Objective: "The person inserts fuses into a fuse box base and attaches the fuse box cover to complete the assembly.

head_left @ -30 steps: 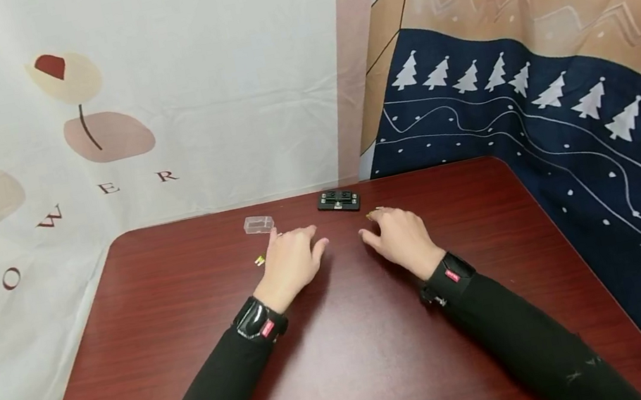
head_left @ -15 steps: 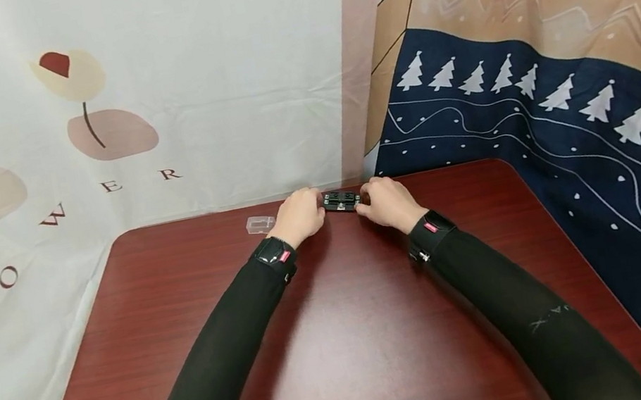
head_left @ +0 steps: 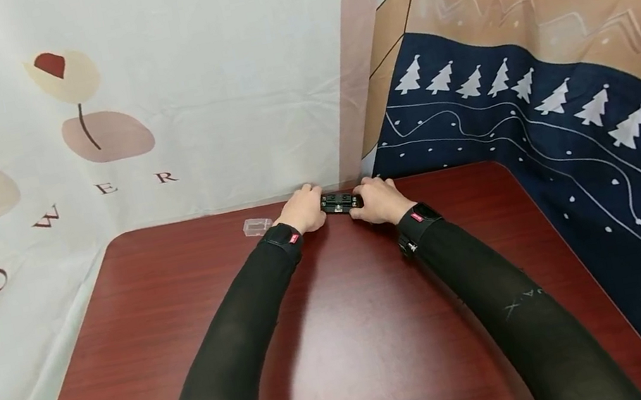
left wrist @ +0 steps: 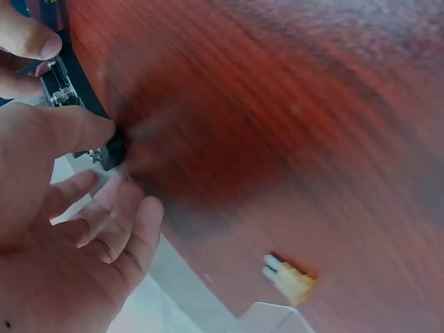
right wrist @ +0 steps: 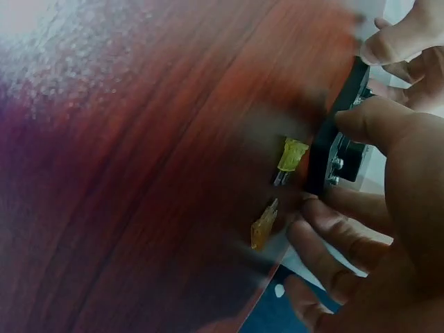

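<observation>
A black fuse block (head_left: pixel 340 202) with metal screw terminals sits near the table's far edge, between both hands. My left hand (head_left: pixel 304 208) grips its left end; in the left wrist view the thumb lies against the block's side. The right end is gripped by my right hand (head_left: pixel 381 200), its thumb along the near side in the right wrist view. Beside the block there lie a yellow blade fuse (right wrist: pixel 292 155) and an orange blade fuse (right wrist: pixel 263 227). Another yellow-orange blade fuse (left wrist: pixel 293 283) rests near the left hand; the head view hides it behind the arm.
A small clear plastic box (head_left: pixel 257 226) stands left of the left hand near the far edge. The dark red wooden table (head_left: pixel 357 336) meets a white printed cloth (head_left: pixel 220 139) behind and a navy tree-patterned cloth (head_left: pixel 472 109) at the right.
Both hands have moved forward from the table's near side of the block to its two ends and now grip it. The block has barely moved.
</observation>
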A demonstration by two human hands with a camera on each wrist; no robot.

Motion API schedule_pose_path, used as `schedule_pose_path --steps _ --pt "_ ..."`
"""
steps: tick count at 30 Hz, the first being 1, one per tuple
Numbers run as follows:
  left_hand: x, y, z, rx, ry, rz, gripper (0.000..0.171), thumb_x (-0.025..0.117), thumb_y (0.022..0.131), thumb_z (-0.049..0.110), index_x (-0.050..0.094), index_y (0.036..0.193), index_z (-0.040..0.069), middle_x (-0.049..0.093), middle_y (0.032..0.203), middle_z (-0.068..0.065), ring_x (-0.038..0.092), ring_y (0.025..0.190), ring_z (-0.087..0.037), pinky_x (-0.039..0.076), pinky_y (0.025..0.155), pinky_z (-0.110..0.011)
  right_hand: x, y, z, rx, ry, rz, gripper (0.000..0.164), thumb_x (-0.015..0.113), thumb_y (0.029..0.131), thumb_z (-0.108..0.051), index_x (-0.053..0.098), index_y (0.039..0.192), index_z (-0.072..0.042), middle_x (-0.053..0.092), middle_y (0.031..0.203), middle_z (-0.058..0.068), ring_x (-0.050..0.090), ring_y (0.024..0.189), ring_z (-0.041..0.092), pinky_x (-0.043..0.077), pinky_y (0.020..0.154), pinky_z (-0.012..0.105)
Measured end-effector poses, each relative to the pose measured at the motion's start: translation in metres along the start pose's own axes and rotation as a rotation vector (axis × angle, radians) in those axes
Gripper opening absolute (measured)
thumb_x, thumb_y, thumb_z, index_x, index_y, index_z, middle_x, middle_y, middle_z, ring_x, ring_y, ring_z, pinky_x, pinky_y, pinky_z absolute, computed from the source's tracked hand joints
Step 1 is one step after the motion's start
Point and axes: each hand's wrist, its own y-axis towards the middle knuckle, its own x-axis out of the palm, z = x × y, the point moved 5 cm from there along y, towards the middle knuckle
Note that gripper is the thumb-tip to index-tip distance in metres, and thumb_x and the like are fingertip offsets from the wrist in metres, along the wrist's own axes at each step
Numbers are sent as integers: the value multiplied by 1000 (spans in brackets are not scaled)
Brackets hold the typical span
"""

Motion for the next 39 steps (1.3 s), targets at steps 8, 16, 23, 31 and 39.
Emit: schedule_pose_path --steps 8,16,23,31,39 --pt "-3 -6 10 5 44 -34 67 65 102 19 50 166 10 42 170 -20 48 154 -43 47 125 -55 3 -1 -3 -10 -23 -16 57 74 99 -37 70 143 -2 66 133 15 61 125 37 37 106 55" --pt "-37 -49 40 9 79 -24 58 65 104 21 57 160 5 50 164 -19 52 151 -38 46 123 -61 1 -2 -4 -21 -66 -10 58 73 102 -37 68 147 -2 64 137 16 59 126 39 35 106 54" --pt "-39 -65 42 72 142 -33 58 69 108 28 56 160 5 54 160 -18 53 151 -35 49 123 -51 3 -3 -2 -115 -113 35 56 73 98 -39 72 142 -4 66 131 14 57 119 35 33 106 54" --pt "-38 -105 41 153 169 29 58 77 101 34 66 150 4 63 136 -14 64 128 -31 59 106 -50 6 -32 -15 -257 -89 103 53 76 90 -42 78 128 -5 70 118 8 59 111 28 37 105 52" --pt "-28 -157 50 147 171 -2 60 81 97 35 69 147 3 65 131 -13 66 122 -31 61 102 -50 23 -75 -33 -343 -46 110 52 79 88 -42 79 125 -5 71 114 6 61 109 25 41 107 51"
